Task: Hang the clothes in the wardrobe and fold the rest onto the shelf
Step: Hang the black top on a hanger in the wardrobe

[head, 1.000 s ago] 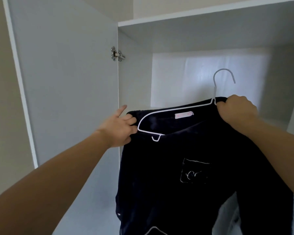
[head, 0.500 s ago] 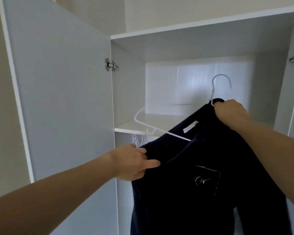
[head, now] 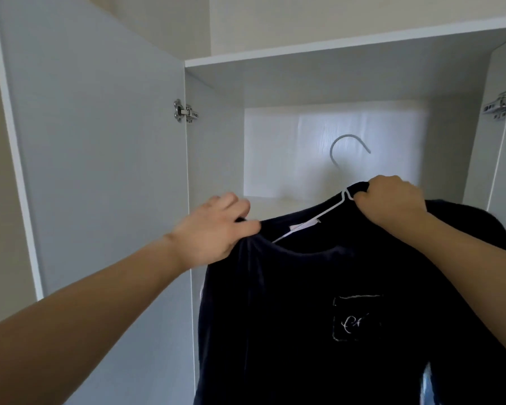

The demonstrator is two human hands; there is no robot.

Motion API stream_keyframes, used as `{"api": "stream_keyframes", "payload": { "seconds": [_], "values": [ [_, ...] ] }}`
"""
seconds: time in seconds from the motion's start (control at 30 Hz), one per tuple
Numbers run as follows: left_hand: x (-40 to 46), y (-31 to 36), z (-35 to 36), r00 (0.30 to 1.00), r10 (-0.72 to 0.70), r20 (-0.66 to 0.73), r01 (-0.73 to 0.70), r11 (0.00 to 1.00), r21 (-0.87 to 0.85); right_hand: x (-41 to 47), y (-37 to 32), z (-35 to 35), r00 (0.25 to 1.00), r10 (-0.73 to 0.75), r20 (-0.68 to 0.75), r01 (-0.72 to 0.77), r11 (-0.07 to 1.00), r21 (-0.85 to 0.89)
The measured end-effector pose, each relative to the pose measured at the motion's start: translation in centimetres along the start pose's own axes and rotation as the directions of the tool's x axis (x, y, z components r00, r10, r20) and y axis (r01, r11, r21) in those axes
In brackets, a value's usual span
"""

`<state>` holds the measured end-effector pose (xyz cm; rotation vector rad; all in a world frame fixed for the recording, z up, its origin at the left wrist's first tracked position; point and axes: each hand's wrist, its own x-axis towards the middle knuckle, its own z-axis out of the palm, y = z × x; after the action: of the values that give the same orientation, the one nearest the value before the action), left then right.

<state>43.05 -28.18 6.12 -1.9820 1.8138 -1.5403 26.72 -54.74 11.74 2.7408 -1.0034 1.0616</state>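
Item: dark navy top (head: 333, 302) with a white-outlined chest pocket (head: 357, 317), carried on a white wire hanger (head: 349, 147), held up at the open wardrobe (head: 333, 83) in front of its upper compartment. Position: garment fills the 5 o'clock part of my view, the hook standing free at about 1 o'clock against the pale back panel. Left hand (head: 214, 232): fingers curled round the left shoulder of the top, gripping cloth. Right hand (head: 392, 200): clenched over the collar and the neck of the hanger, just below the hook. Condition: only the left hanger arm shows, running inside the neckline; the right shoulder is bunched behind my right wrist, and I cannot tell whether the wire reaches into it. Step in hand, as I judge it: seating the top squarely on the hanger. Handling notes: I would draw the left shoulder seam out along the wire until it sits over the end, then free the right side likewise, keeping the neck of the hanger pinched so it does not swing. The knit looks soft and could slip off thin wire if left lopsided. No rail is in view; I would look lower for it. Also present: open left door (head: 94, 141) at 9 o'clock, hinge (head: 184, 112) on it, second hinge (head: 503, 105) at 2 o'clock.
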Motion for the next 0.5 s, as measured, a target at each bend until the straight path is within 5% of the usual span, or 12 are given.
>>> {"api": "stream_keyframes", "payload": {
  "seconds": [0.03, 0.1, 0.17, 0.2, 0.33, 0.4, 0.5],
  "values": [
    [0.9, 0.8, 0.0, 0.982, -0.176, -0.062, 0.175, 0.984, -0.02, -0.1, -0.7, 0.1, 1.0, 0.011, 0.018, -0.012, 0.997, 0.074],
    [2.6, 2.7, -0.2, 0.81, -0.585, 0.044, 0.581, 0.788, -0.203, -0.3, -2.1, 0.1, 0.996, 0.034, 0.087, -0.056, 0.961, 0.269],
    [3.4, 3.7, 0.6, 0.583, -0.745, 0.324, 0.809, 0.496, -0.315, -0.2, -3.0, 0.2, 0.979, 0.021, 0.201, -0.103, 0.906, 0.411],
    [3.4, 4.0, 1.1, 0.548, -0.752, 0.365, 0.833, 0.452, -0.319, -0.2, -3.0, 0.3, 0.961, 0.017, 0.277, -0.151, 0.871, 0.468],
    [1.5, 4.7, 1.7, 0.652, -0.689, 0.315, 0.758, 0.59, -0.278, -0.9, -1.0, 1.0, 0.741, -0.041, 0.671, -0.397, 0.779, 0.486],
    [0.2, 5.2, 2.0, 0.714, -0.623, 0.32, 0.7, 0.654, -0.287, -2.1, 0.4, 2.1, 0.618, -0.111, 0.778, -0.345, 0.851, 0.396],
    [-1.8, 5.9, 3.0, 0.745, -0.564, 0.357, 0.66, 0.701, -0.27, -4.5, 1.8, 5.1, 0.528, -0.129, 0.839, -0.218, 0.935, 0.28]
  ]
}}
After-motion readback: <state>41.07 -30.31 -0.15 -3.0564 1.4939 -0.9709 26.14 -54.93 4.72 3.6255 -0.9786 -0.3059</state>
